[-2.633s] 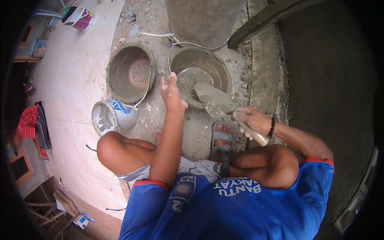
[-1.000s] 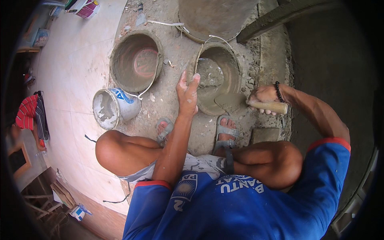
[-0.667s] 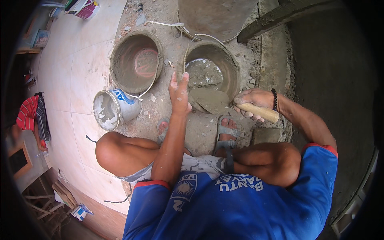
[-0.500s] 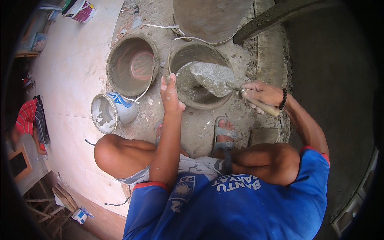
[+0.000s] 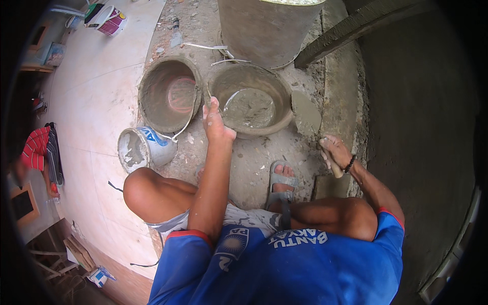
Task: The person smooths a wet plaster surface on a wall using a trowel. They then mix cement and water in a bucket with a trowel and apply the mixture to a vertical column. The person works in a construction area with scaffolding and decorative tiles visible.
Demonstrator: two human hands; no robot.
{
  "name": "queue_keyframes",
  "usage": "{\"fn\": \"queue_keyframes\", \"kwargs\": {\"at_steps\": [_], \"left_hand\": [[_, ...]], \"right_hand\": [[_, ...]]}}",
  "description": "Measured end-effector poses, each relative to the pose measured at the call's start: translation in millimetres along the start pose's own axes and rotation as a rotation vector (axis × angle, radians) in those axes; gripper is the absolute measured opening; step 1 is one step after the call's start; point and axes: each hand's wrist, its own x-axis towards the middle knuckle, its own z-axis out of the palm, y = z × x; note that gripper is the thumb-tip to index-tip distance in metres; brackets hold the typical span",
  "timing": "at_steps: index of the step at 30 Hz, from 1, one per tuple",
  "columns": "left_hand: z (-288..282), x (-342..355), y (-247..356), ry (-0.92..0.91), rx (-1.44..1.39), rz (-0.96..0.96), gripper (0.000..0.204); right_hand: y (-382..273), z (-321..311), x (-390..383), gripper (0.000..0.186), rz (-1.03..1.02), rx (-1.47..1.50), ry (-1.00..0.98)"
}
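Note:
My left hand (image 5: 218, 122) is closed on the left rim of a mortar-caked bucket (image 5: 281, 109). Wet grey mortar (image 5: 250, 108) lies in the bottom of that bucket. My right hand (image 5: 334, 150) is wrapped round the wooden handle of a trowel (image 5: 306, 113). The trowel's grey-coated blade is outside the bucket, close beside its right wall, over the dirty floor. Whether the blade touches the bucket or the floor, I cannot tell.
A second caked bucket (image 5: 152, 96) lies tipped to the left, beside a small white pail (image 5: 160, 144) on its side. A large grey drum (image 5: 264, 33) stands ahead. A mortar-covered beam (image 5: 351, 33) slants at upper right. Another person (image 5: 36, 150) is at far left.
My right hand has moved the trowel out of the bucket, and its blade is now to the right of the rim. My left hand still grips the rim.

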Motion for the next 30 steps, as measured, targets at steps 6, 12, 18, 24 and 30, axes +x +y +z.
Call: {"fn": "queue_keyframes", "kwargs": {"at_steps": [6, 12, 18, 24, 30], "left_hand": [[35, -30, -2, 0.163, 0.023, 0.006, 0.074], [33, -39, -16, 0.143, -0.035, 0.025, 0.070], [-3, -23, -18, -0.265, -0.298, -0.072, 0.066], [-8, -31, -15, -0.012, -0.239, 0.016, 0.051], [-43, -1, 3, -0.209, -0.052, -0.053, 0.072]], "right_hand": [[-66, 51, -36, 0.029, 0.254, 0.030, -0.080], [-122, 93, -37, 0.032, 0.390, 0.010, -0.186], [-147, 130, -4, 0.031, 0.463, 0.122, -0.208], [-159, 108, 13, 0.027, -0.098, -0.195, -0.050], [-138, 84, 31, 0.028, -0.430, -1.230, 0.055]]}}
